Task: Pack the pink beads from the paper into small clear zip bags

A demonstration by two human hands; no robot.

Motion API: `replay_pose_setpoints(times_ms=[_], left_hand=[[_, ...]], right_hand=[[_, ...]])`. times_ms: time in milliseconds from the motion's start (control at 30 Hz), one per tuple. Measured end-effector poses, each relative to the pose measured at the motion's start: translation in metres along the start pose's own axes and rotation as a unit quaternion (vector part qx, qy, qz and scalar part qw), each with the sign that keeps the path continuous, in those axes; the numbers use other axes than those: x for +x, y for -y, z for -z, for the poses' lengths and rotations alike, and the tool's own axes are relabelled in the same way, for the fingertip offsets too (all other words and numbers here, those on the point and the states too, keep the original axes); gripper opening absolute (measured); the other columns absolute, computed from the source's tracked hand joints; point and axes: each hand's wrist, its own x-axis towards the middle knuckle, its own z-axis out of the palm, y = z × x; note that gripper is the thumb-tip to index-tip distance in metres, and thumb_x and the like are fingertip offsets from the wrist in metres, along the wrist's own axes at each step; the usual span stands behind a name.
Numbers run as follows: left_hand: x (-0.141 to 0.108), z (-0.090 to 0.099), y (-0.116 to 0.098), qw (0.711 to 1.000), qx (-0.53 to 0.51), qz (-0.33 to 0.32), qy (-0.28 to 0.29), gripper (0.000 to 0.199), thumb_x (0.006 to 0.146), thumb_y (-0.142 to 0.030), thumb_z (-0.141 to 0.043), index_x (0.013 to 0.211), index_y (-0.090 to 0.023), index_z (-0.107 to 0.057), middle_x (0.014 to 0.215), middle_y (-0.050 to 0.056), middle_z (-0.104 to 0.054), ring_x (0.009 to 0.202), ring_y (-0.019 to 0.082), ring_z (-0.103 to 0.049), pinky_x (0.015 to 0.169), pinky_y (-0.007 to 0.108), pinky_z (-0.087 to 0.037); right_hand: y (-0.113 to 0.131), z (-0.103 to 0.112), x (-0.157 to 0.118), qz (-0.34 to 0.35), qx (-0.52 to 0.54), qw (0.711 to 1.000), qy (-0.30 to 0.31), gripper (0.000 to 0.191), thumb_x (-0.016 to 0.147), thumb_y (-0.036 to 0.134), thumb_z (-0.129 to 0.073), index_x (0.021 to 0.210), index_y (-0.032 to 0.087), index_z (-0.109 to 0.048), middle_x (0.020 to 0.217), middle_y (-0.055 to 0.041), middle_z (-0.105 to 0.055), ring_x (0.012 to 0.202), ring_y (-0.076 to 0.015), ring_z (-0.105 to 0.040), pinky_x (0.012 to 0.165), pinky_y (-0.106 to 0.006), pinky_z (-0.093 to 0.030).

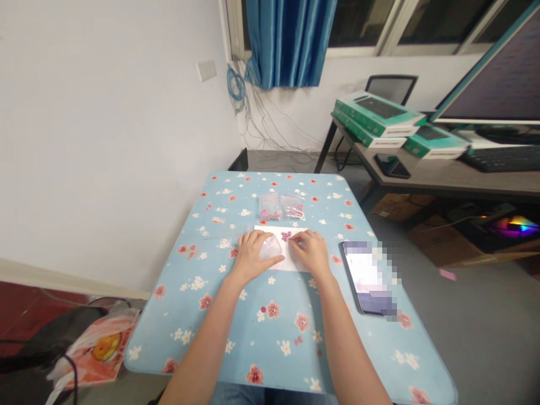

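My left hand (pixel 255 257) lies over the left part of a clear plastic piece with a thin red rim (pixel 270 248), its thumb along the lower edge, and seems to hold it on a white sheet of paper (pixel 280 264). My right hand (pixel 310 253) rests on the paper's right part, fingertips at a small cluster of pink beads (pixel 286 236). Whether those fingertips pinch anything is too small to tell. Beyond the paper lie two small clear bags holding pink beads (pixel 270 206) (pixel 292 206).
The table has a light blue floral cloth (pixel 253 337). A smartphone with a pixelated screen (pixel 367 278) lies to the right of my right hand. Beyond the table's right side stand a desk, green boxes (pixel 377 115), a keyboard (pixel 504 158) and a monitor (pixel 493 62).
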Motion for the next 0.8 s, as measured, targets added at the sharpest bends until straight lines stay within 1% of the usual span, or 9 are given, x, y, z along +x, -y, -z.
replay_pose_setpoints(times_ms=[200,333,400,467,600,700,800], left_hand=[[0.000,0.000,0.000,1.000,0.001,0.000,0.001,0.054,0.067,-0.051,-0.070,0.112,-0.026,-0.053,0.108,0.003,-0.058,0.104,0.024,-0.050,0.091,0.039,-0.035],[0.000,-0.001,0.001,1.000,-0.001,-0.003,0.000,0.054,0.067,-0.051,-0.070,0.112,-0.026,-0.053,0.107,0.003,-0.058,0.103,0.023,-0.050,0.090,0.038,-0.034],[0.000,-0.001,0.001,1.000,-0.002,-0.004,-0.002,0.053,0.067,-0.051,-0.070,0.112,-0.026,-0.053,0.108,0.002,-0.058,0.103,0.023,-0.050,0.090,0.038,-0.034],[0.000,-0.001,0.002,1.000,-0.001,-0.006,-0.003,0.053,0.068,-0.052,-0.069,0.112,-0.026,-0.053,0.108,0.002,-0.058,0.103,0.023,-0.050,0.090,0.038,-0.034],[-0.001,-0.003,0.002,1.000,0.002,-0.010,-0.007,0.054,0.068,-0.052,-0.069,0.113,-0.026,-0.053,0.109,0.002,-0.058,0.103,0.023,-0.050,0.089,0.038,-0.034],[-0.001,-0.003,0.003,1.000,0.001,-0.013,-0.011,0.055,0.067,-0.053,-0.070,0.113,-0.026,-0.053,0.110,0.003,-0.058,0.103,0.023,-0.050,0.089,0.037,-0.034],[-0.001,-0.003,0.003,1.000,-0.002,-0.017,-0.012,0.057,0.066,-0.054,-0.070,0.113,-0.026,-0.053,0.110,0.003,-0.058,0.103,0.023,-0.050,0.089,0.037,-0.034]], right_hand=[[0.002,0.001,0.000,-0.015,-0.005,1.000,0.011,0.013,0.079,0.027,-0.056,0.079,0.023,-0.068,0.080,-0.0041,-0.062,0.080,-0.0212,-0.052,0.070,-0.032,-0.034],[-0.001,-0.001,0.001,-0.013,0.018,1.000,0.002,0.013,0.079,0.028,-0.057,0.077,0.022,-0.069,0.080,-0.0049,-0.063,0.079,-0.0211,-0.052,0.073,-0.033,-0.036],[-0.002,-0.001,0.002,-0.009,0.062,0.998,0.003,0.013,0.079,0.029,-0.058,0.078,0.021,-0.068,0.079,-0.0051,-0.063,0.077,-0.0201,-0.052,0.073,-0.033,-0.037],[-0.002,-0.001,0.002,-0.006,0.137,0.990,0.017,0.014,0.078,0.031,-0.060,0.079,0.020,-0.068,0.078,-0.0048,-0.064,0.073,-0.0180,-0.053,0.070,-0.032,-0.039],[0.004,0.002,0.001,-0.013,0.291,0.954,0.067,0.016,0.077,0.033,-0.062,0.082,0.018,-0.067,0.077,-0.0032,-0.063,0.061,-0.0132,-0.048,0.059,-0.028,-0.039],[0.011,0.006,0.000,-0.009,0.341,0.935,0.097,0.017,0.076,0.034,-0.063,0.081,0.018,-0.066,0.075,-0.0021,-0.061,0.059,-0.0119,-0.044,0.058,-0.027,-0.038],[0.016,0.007,0.000,-0.010,0.355,0.929,0.108,0.017,0.076,0.033,-0.063,0.081,0.018,-0.067,0.074,-0.0017,-0.060,0.059,-0.0114,-0.042,0.058,-0.027,-0.037]])
